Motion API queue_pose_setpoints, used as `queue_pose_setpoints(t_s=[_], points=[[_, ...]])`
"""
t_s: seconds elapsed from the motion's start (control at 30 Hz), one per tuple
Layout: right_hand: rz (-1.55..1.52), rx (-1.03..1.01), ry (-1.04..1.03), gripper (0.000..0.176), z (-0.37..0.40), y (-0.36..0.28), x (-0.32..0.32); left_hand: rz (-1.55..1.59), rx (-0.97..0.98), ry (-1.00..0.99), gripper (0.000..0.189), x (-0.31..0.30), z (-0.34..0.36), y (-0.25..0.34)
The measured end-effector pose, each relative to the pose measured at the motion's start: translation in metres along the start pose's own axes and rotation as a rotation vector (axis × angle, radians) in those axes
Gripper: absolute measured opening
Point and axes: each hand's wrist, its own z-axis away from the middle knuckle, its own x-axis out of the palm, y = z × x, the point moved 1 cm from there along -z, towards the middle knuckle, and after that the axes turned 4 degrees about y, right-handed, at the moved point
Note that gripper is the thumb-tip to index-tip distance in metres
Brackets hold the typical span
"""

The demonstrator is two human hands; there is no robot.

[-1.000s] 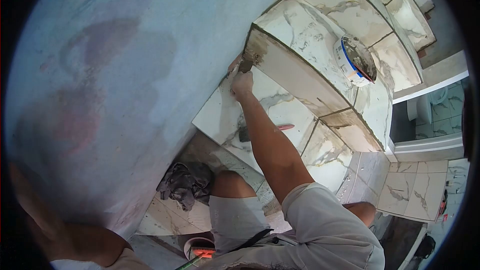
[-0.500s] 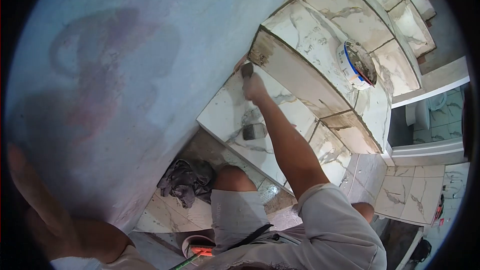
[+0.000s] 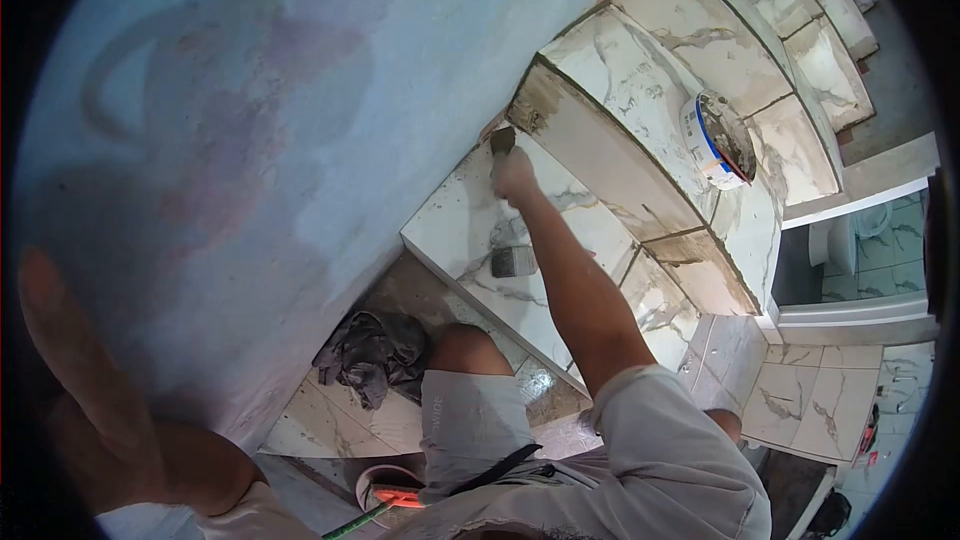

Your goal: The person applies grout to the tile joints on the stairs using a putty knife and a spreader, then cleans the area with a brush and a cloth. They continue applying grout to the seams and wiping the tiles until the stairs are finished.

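Our right hand [image 3: 513, 178] sits just above the middle of the frame, fingers closed round the handle of a small scraper [image 3: 503, 140]. Its blade sticks out of the top of the fist. The scraper's long axis follows the line of the forearm, running from the fist up and slightly left. The blade tip is in the corner where the blue-grey wall [image 3: 250, 120] meets the marble tread [image 3: 460, 225]. Just up and to the right of the tip is the end of the riser [image 3: 600, 155], smeared there with brown mortar. The blade is very close to that smear, though we cannot tell whether it touches. Our left hand [image 3: 60, 340] is a blurred shape at the lower left edge of the frame, against the wall and well apart from the scraper. We cannot tell whether its fingers are spread or curled, and we see nothing in it. So the right hand is much the nearer to the riser. A second flat tool [image 3: 512, 261] lies on the tread beside our forearm. A dirty bucket [image 3: 722, 140] stands on the step above, at the upper right. A dark rag [image 3: 372, 352] is bunched on the lower step by our knee.
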Motion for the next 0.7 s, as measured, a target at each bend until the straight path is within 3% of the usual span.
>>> queue_pose_setpoints(t_s=[0.03, 0.07, 0.1, 0.13, 0.17, 0.2, 0.23, 0.27, 0.3, 0.37, 0.4, 0.43, 0.47, 0.6, 0.7], points=[[0.002, -0.004, 0.001, 0.02, -0.023, 0.026, 0.025, -0.043, -0.009, -0.259, 0.065, -0.014, -0.017, 0.01], [0.175, -0.256, 0.052, 0.018, -0.045, 0.054, 0.054, -0.085, -0.017, -0.52, 0.065, -0.021, -0.025, 0.016], [0.347, -0.508, 0.106, 0.017, -0.056, 0.064, 0.07, -0.091, -0.017, -0.521, 0.065, -0.009, -0.015, 0.01], [0.382, -0.39, 0.253, 0.012, -0.021, 0.037, 0.075, -0.033, 0.017, -0.214, 0.065, 0.009, 0.001, -0.001], [0.401, -0.487, -0.039, 0.023, 0.028, 0.009, 0.047, 0.032, 0.05, 0.094, 0.064, 0.018, 0.011, -0.006], [0.343, -0.9, -0.422, 0.024, 0.031, 0.034, 0.061, 0.042, 0.05, 0.094, 0.064, 0.019, 0.012, -0.006], [-0.305, -0.211, -0.517, 0.026, 0.084, 0.01, 0.044, 0.034, 0.042, 0.11, 0.065, 0.019, 0.011, -0.005], [-0.217, -0.154, -0.451, 0.028, 0.105, -0.006, 0.02, 0.02, 0.035, 0.128, 0.066, 0.019, 0.011, -0.004], [-0.131, -0.102, -0.382, 0.029, 0.113, -0.015, 0.003, 0.014, 0.032, 0.136, 0.066, 0.018, 0.01, -0.003], [-0.151, -0.186, -0.037, 0.029, 0.097, -0.008, -0.027, 0.005, -0.075, 0.123, 0.068, 0.017, 0.01, -0.001], [-0.146, -0.037, 0.074, 0.029, 0.072, -0.002, -0.03, 0.0, -0.074, 0.13, 0.068, 0.015, 0.01, 0.001], [0.057, -0.081, 0.139, 0.028, 0.062, -0.007, -0.043, -0.02, -0.107, 0.074, 0.068, 0.012, 0.011, 0.002], [0.166, -0.004, 0.158, 0.027, 0.055, -0.019, -0.053, -0.038, -0.138, 0.016, 0.067, 0.011, 0.011, 0.002], [0.392, -0.046, 0.178, 0.023, 0.036, -0.026, -0.069, -0.104, -0.025, -0.01, 0.066, 0.012, 0.008, 0.002], [0.357, -0.105, 0.137, 0.023, 0.068, -0.009, -0.099, -0.019, -0.092, 0.119, 0.065, 0.022, 0.012, 0.0]])
